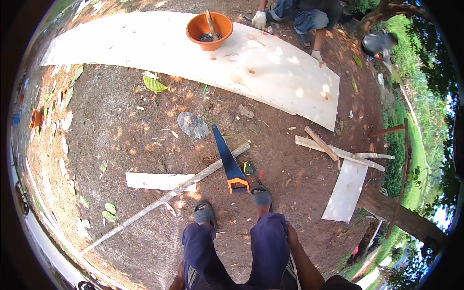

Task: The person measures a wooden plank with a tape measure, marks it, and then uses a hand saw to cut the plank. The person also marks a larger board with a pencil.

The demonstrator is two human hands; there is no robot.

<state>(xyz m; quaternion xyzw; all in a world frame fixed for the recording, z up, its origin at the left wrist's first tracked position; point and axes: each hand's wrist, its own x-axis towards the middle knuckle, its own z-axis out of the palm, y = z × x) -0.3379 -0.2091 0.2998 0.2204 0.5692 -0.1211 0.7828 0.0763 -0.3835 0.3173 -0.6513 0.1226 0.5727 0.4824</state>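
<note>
My right hand (pixel 291 237) rests against the outer side of my right knee, its fingers mostly hidden by the trouser leg. Of my left arm only a small part (pixel 178 277) shows beside my left thigh, and its fingers cannot be made out. In front of my feet lies a handsaw (pixel 227 154) with a dark blade and an orange and black handle, its blade across a long wooden pole (pixel 169 194). Beside the saw is a yellow and black tape measure (pixel 248 168). A short pale board (pixel 157 181) lies partly under the pole.
A long plywood sheet (pixel 275 72) spans the far ground, bearing an orange bowl (pixel 193 32) of nails with a hammer handle (pixel 210 21) upright. A gloved co-worker (pixel 309 19) crouches behind it; another person (pixel 379 43) bends farther right. Timber offcuts (pixel 345 191) lie right. A flat stone (pixel 193 125) sits mid-ground.
</note>
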